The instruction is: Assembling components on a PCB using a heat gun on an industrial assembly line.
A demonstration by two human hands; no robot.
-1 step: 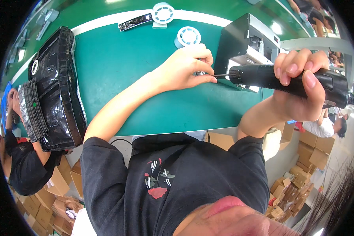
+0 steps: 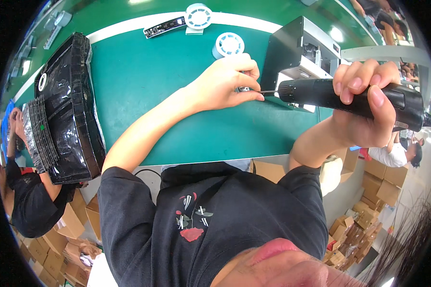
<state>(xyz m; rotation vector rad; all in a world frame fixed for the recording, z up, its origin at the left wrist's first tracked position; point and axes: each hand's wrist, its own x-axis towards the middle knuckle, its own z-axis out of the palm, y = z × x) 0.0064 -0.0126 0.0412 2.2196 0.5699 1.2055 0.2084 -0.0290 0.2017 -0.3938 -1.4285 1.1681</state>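
My right hand [image 2: 364,105] is wrapped round the black body of an electric screwdriver [image 2: 311,91], held sideways with its thin bit pointing left. The bit's tip meets the fingers of my left hand [image 2: 230,81], which is closed in a pinch. Something small and metallic shows between those fingers, mostly hidden, so I cannot make out what it is. Just beyond my left hand stands a round light-blue and white spoked part [image 2: 230,44]. Behind the screwdriver's tip is a black and silver box-shaped machine [image 2: 287,48] with an open front.
A black plastic-wrapped bin [image 2: 69,119] with a stack of dark strips [image 2: 43,129] stands at the left. At the back lie a narrow circuit board [image 2: 165,27] and another round spoked part [image 2: 198,16]. A co-worker [image 2: 33,201] sits at the left; cardboard boxes [image 2: 383,182] fill the floor.
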